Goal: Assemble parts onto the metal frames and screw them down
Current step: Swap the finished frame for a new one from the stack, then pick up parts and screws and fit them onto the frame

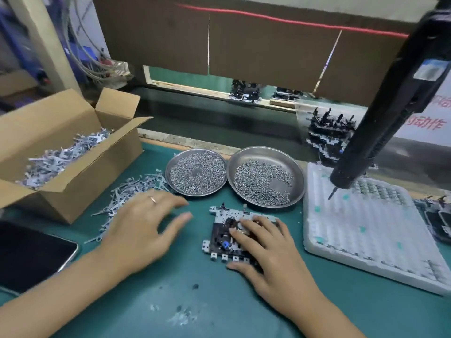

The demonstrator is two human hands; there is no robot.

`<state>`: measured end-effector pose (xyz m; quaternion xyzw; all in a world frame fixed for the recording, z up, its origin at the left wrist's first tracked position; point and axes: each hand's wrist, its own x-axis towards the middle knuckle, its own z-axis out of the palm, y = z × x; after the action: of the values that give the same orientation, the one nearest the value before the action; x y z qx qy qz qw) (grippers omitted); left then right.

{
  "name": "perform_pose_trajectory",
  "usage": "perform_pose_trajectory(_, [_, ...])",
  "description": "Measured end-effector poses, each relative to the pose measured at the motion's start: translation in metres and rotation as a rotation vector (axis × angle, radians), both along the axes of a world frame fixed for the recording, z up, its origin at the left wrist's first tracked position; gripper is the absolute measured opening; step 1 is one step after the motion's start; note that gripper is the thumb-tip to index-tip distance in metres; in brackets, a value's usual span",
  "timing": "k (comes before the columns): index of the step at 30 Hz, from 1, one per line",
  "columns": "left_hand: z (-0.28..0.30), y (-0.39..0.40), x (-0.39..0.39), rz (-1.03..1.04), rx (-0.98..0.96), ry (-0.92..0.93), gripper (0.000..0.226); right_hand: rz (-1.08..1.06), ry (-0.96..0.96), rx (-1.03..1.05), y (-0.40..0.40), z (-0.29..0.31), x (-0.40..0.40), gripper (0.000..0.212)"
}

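Note:
A metal frame with dark parts and a small blue piece lies flat on the green mat in the middle. My right hand rests on the frame's right half, fingers spread over it and thumb at its near edge. My left hand hovers open to the left of the frame, over the edge of a loose pile of small metal parts, holding nothing. Two round steel dishes of screws, the left dish and the right dish, stand just behind the frame. A black electric screwdriver hangs at the right, untouched.
An open cardboard box of metal parts stands at the left. A dark phone lies at the near left. A white foam tray sits at the right under the screwdriver tip. Assembled units stand behind it.

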<state>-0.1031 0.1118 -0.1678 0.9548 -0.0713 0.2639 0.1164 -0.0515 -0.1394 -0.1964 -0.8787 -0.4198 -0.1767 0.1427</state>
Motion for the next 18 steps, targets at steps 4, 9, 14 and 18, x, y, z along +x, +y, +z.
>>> perform_pose_trajectory(4, [0.001, 0.026, 0.027, 0.392, 0.113, 0.334, 0.044, -0.027, 0.036, 0.039, 0.005, -0.002, 0.001, 0.049])
perform_pose_trajectory(9, [-0.007, 0.033, 0.042, 0.446, -0.048, 0.235, 0.046, -0.034, 0.138, 0.104, 0.005, -0.004, 0.001, 0.050])
perform_pose_trajectory(14, [-0.007, 0.031, 0.051, 0.380, -0.201, 0.120, 0.027, -0.041, 0.201, 0.139, 0.006, -0.003, 0.002, 0.050])
perform_pose_trajectory(18, [-0.012, 0.024, 0.053, 0.357, -0.311, 0.097, 0.029, -0.048, 0.234, 0.140, 0.007, -0.002, 0.002, 0.050])
